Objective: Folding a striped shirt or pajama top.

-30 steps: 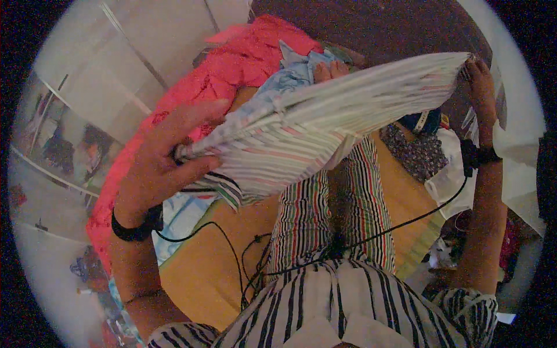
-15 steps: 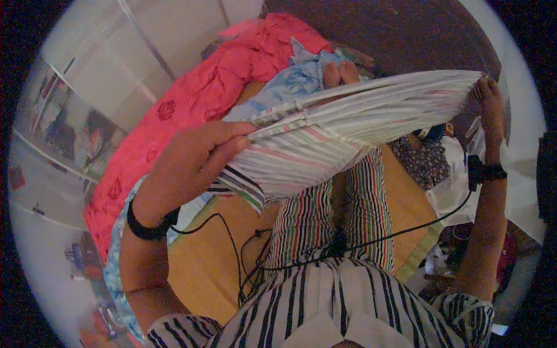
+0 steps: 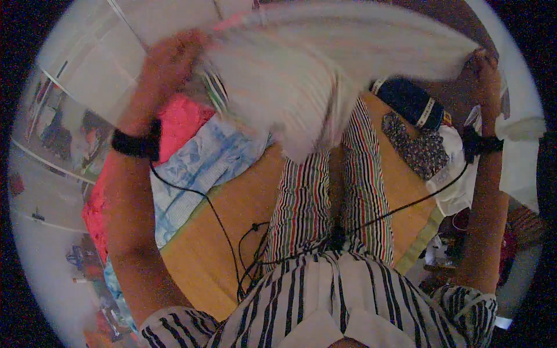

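A pale striped cloth garment is stretched out in the air between my two hands, smeared by motion. My left hand is closed on its left end, where a band of dark and green stripes shows. At the far right, my right hand pinches the other corner. The middle of the cloth hangs down over my legs in striped trousers. Exactly what kind of garment it is I cannot tell.
An orange-brown mat lies under my legs. To the left are a red-pink cloth and a blue-white cloth. A dark blue folded item, a dark speckled cloth and a white bag lie right. Black cables run from my wristbands.
Both hands have risen away from me, the left one most, lifting the garment. Its middle now hangs lower in a fold. More of the blue-white cloth and the dark blue item shows.
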Available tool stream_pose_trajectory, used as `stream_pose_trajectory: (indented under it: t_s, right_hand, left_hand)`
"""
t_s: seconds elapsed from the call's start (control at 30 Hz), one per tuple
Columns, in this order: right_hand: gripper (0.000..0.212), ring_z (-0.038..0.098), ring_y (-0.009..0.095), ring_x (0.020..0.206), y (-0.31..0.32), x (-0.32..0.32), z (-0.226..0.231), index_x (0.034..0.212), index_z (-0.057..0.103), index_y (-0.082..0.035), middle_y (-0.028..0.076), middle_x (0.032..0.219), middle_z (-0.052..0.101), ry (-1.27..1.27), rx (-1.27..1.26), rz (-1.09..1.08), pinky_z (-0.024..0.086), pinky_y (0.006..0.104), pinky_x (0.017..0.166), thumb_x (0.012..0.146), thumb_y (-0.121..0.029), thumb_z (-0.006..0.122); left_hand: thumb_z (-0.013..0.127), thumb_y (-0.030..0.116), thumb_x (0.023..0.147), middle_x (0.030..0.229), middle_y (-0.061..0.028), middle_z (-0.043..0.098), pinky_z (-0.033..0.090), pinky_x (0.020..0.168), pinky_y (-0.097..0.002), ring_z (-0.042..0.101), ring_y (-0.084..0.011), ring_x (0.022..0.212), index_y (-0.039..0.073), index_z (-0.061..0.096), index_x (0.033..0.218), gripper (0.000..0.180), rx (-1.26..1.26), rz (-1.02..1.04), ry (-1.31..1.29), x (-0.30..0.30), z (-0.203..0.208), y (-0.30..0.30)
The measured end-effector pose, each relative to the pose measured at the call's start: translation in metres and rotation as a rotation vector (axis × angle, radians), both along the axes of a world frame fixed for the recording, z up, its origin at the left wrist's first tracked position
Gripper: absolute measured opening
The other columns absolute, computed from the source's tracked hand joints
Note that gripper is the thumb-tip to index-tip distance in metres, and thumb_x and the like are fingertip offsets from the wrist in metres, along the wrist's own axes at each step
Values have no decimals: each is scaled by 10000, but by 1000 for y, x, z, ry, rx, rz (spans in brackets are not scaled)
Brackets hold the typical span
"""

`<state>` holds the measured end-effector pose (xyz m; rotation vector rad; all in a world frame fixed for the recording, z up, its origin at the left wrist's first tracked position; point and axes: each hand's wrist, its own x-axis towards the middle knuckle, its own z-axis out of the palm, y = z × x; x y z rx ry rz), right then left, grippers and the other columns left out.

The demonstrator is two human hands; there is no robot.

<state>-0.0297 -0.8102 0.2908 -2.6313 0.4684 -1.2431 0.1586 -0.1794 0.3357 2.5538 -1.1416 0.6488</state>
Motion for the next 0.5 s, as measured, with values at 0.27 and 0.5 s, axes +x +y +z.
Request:
stream_pose_trajectory:
  t_s: [0.27, 0.5]
  right_hand:
    - [298, 554, 138, 824, 17, 20, 49, 1070, 573, -13, 57, 944, 604, -62, 16, 33, 451, 297, 728, 901, -252, 519]
    - [302, 550, 137, 803, 31, 26, 65, 1068, 576, -16, 55, 926, 609, -76, 14, 55, 450, 294, 715, 897, -259, 525]
  left_hand:
    - [464, 210, 900, 727, -196, 537, 425, 618, -379, 526, -337, 646, -35, 513, 820, 263, -196, 51, -504, 10, 129, -30]
    - [506, 242, 900, 676, -130, 511, 432, 596, -350, 503, -213, 607, -41, 548, 860, 289, -54, 96, -502, -2, 175, -2]
